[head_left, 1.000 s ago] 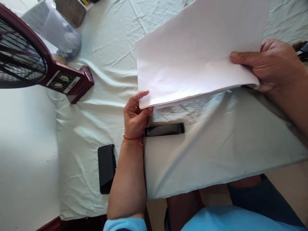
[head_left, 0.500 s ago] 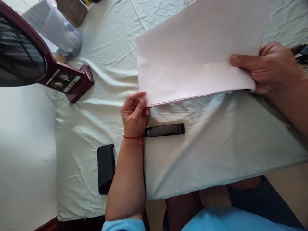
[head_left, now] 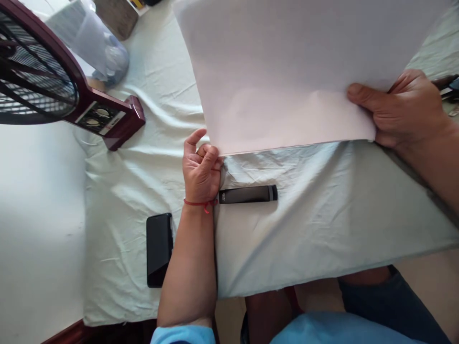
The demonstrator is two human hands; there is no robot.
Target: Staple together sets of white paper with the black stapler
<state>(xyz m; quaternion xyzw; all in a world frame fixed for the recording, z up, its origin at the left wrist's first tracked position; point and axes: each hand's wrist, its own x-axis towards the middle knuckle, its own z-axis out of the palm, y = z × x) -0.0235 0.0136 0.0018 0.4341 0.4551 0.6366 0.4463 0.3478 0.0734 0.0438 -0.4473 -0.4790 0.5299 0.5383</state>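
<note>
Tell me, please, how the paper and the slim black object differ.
The paper is white; the slim object is black. The paper is broad, the slim object narrow. The paper is held in the right hand; the slim object lies on the cloth. Both have an end close to the left hand.

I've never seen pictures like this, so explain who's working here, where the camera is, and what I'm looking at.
There's no machine: these are a person's bare hands, seen from a camera worn on their head, looking forward and down. The right hand grips white paper, thumb on top; the left hand is at its near left corner. On the cloth-covered table, a black stapler-like object lies by the left wrist, a phone beside the forearm, and a dark red fan-like object farther left.
</note>
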